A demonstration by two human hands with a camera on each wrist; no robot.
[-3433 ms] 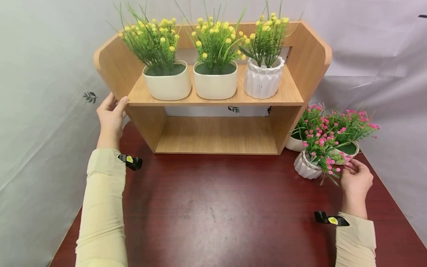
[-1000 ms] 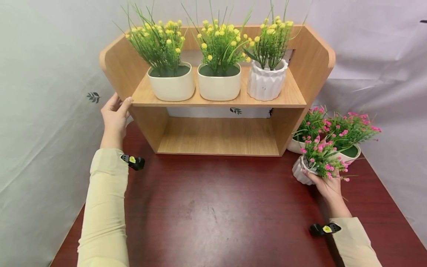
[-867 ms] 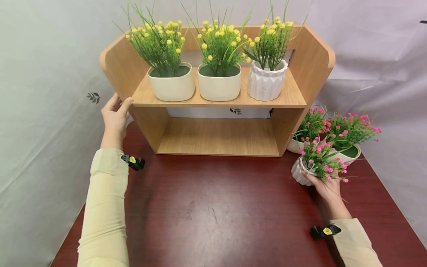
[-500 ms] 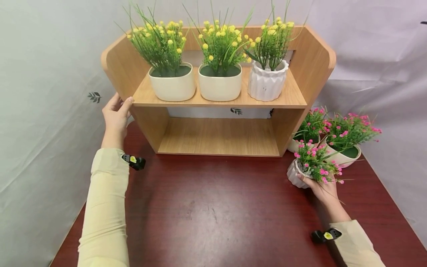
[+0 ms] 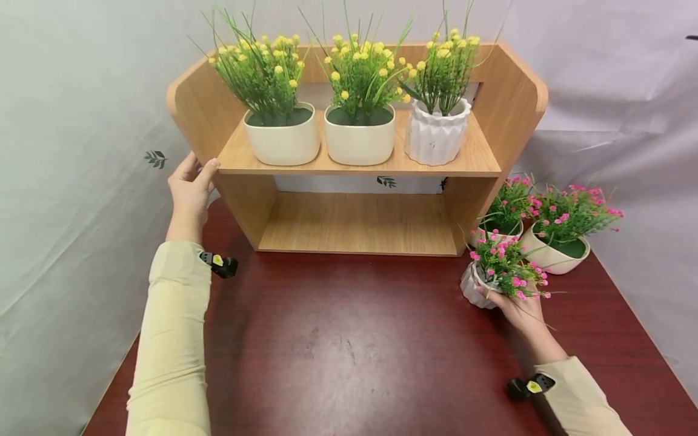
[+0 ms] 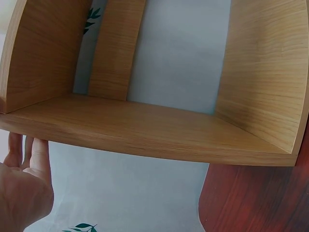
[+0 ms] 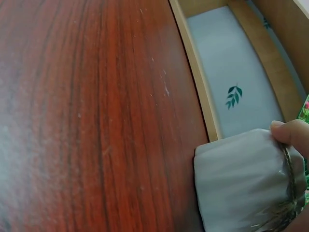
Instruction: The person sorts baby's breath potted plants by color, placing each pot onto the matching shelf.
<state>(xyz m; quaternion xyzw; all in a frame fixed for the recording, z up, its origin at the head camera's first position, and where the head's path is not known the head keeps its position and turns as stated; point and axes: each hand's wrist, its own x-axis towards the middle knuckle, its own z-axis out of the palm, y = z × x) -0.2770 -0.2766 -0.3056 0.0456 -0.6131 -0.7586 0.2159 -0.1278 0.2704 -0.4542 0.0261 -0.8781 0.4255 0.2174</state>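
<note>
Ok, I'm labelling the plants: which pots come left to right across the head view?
Left cream pot, middle cream pot, yellow-flowered white pot, pink-flowered white pot, rightmost cream pot; left out: rear pink-flowered pot, overlapping.

The fingers (image 6: 41, 157) of the left grip (image 6: 24, 195) stretch up to the edge of a wooden shelf unit (image 6: 159, 133); whether their tips press this edge or pass behind it cannot be told. From there the wood runs rightward of the grip, with one panel (image 6: 46, 58) above the grip, another (image 6: 265, 63) farther right, and a slat (image 6: 113, 58) between them. Pale cloth (image 6: 120, 188) with green leaf prints (image 6: 83, 226) shows just right of the grip, the red-brown bench (image 6: 251, 198) well to its right.
</note>
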